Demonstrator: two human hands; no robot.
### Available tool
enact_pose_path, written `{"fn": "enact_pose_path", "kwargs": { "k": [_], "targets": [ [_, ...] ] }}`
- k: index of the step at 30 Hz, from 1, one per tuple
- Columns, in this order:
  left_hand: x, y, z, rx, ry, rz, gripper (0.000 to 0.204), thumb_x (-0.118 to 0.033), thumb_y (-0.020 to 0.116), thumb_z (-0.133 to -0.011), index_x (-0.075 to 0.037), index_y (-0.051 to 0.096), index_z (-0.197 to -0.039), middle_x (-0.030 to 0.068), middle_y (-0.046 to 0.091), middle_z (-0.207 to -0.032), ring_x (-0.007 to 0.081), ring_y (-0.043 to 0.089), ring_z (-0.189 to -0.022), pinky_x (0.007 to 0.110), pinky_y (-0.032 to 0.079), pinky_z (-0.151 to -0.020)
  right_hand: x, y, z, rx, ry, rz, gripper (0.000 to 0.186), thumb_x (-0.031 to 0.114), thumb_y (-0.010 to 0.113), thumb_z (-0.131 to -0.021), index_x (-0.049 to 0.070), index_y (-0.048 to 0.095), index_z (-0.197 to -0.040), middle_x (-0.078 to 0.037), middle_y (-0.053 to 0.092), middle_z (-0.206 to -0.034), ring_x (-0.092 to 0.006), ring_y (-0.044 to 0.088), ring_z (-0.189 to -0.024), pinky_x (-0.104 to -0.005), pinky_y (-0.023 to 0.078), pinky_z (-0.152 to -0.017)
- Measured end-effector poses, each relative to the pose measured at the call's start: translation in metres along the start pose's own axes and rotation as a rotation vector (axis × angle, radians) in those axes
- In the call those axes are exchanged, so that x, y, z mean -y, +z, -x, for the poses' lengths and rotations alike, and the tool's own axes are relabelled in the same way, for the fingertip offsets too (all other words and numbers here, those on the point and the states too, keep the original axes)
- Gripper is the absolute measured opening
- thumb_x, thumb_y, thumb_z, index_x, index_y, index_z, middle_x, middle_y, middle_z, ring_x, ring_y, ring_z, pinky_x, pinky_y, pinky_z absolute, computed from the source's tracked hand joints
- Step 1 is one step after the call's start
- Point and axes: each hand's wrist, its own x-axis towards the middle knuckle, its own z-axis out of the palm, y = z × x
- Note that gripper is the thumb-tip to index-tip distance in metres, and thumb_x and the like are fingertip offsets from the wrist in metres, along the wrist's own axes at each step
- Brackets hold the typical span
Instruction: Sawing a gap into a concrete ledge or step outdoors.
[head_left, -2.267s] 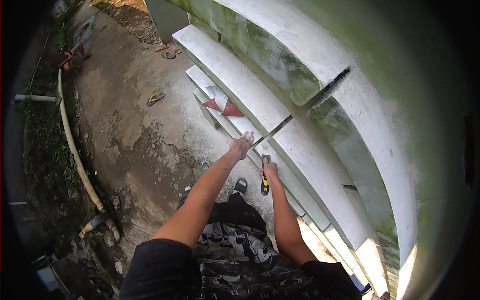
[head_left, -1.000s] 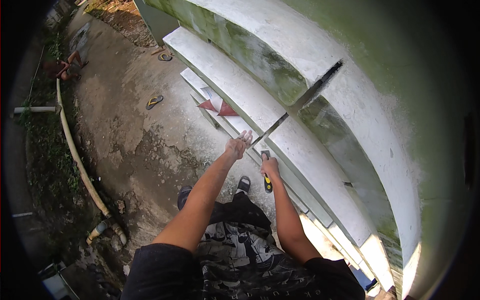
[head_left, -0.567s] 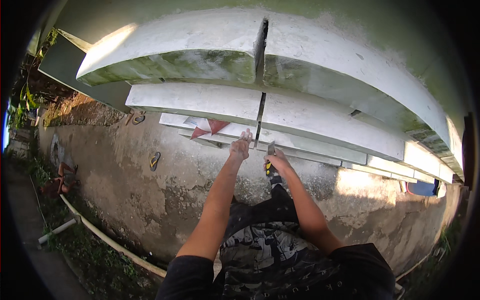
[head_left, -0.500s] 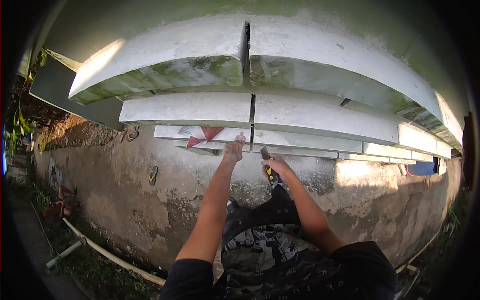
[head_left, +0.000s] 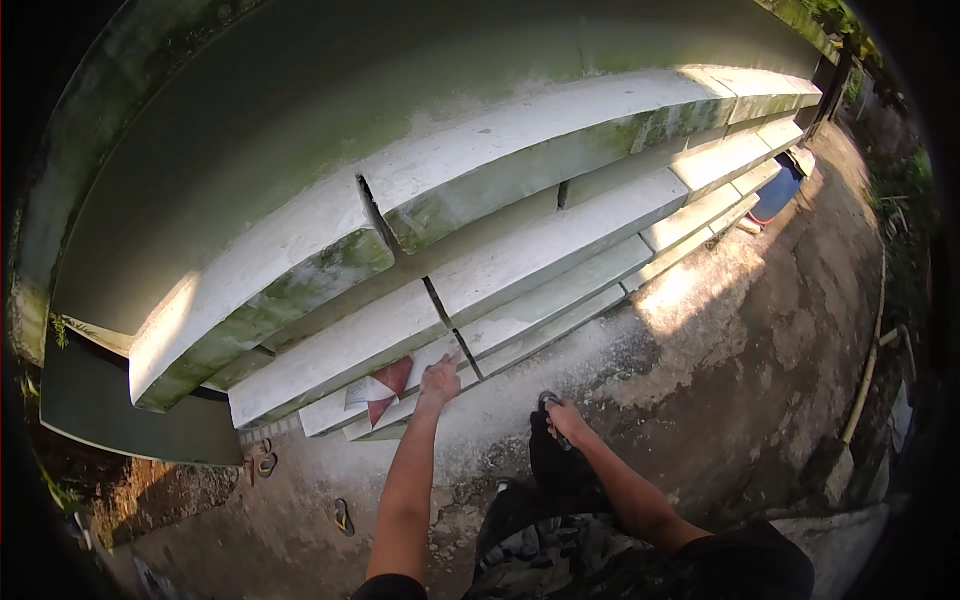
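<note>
My left hand reaches over one of the lower white concrete ledges, its fingers stretched toward a dark joint. Whether the fingertips press on the surface is hard to see. Just left of it, a folded sheet of reddish-brown sandpaper with a pale back lies on the ledge. To the right and lower, my right hand is closed around a bladed hand tool, held in front of my dark trousers. Its black-and-yellow handle showed better earlier; now the grip mostly covers it.
Stepped white ledges with green stains run along the green wall. Sandals lie on the rough concrete floor at left. A blue object stands by the far right end. A pale pipe borders the right side.
The view has turned, so the ledges now slant up to the right. My left hand stays near the joint and sandpaper; my right hand still holds the tool, its blade now less visible.
</note>
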Motion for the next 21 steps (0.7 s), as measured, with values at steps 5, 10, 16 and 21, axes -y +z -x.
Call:
{"fn": "enact_pose_path", "kwargs": {
  "k": [5,10,16,21],
  "targets": [
    [-0.050,0.005,0.011,0.012,0.036,0.143,0.062,-0.008,0.044,-0.076,-0.013,0.030,-0.136,0.0133,0.045,-0.129,0.0315,0.048,-0.113,0.040,0.042,-0.092,-0.020,0.022,-0.055,-0.071,-0.228,0.441,0.036,0.025,0.054,-0.079,-0.006,0.052,-0.096,-0.023,0.061,-0.076,-0.0363,0.062,-0.074,-0.0415,0.049,-0.069],
    [-0.066,0.017,0.018,-0.062,0.068,0.229,0.066,-0.009,0.049,-0.074,-0.011,0.026,-0.137,0.0124,0.041,-0.133,0.0314,0.045,-0.116,0.041,0.040,-0.093,0.040,0.072,-0.055,-0.189,-0.400,0.530,0.037,0.021,0.056,-0.073,-0.005,0.054,-0.099,-0.027,0.060,-0.088,-0.0405,0.058,-0.088,-0.0430,0.047,-0.079],
    [-0.072,0.018,0.016,-0.111,0.059,0.056,0.070,-0.011,0.051,-0.073,-0.007,0.023,-0.138,0.0092,0.013,-0.147,0.0269,0.021,-0.133,0.040,0.031,-0.102,0.058,0.049,-0.081,-0.249,-0.484,0.569,0.038,0.016,0.060,-0.065,-0.002,0.058,-0.099,-0.026,0.060,-0.088,-0.0395,0.058,-0.087,-0.0419,0.048,-0.078],
    [-0.062,0.015,0.011,-0.119,0.147,-0.127,0.073,-0.006,0.053,-0.069,-0.007,0.026,-0.137,0.0072,0.013,-0.147,0.0219,0.015,-0.135,0.040,0.032,-0.100,0.073,0.014,-0.111,-0.362,-0.446,0.646,0.024,0.010,0.055,-0.064,-0.004,0.059,-0.084,-0.024,0.059,-0.076,-0.0408,0.058,-0.079,-0.0439,0.048,-0.070]
  ]
}}
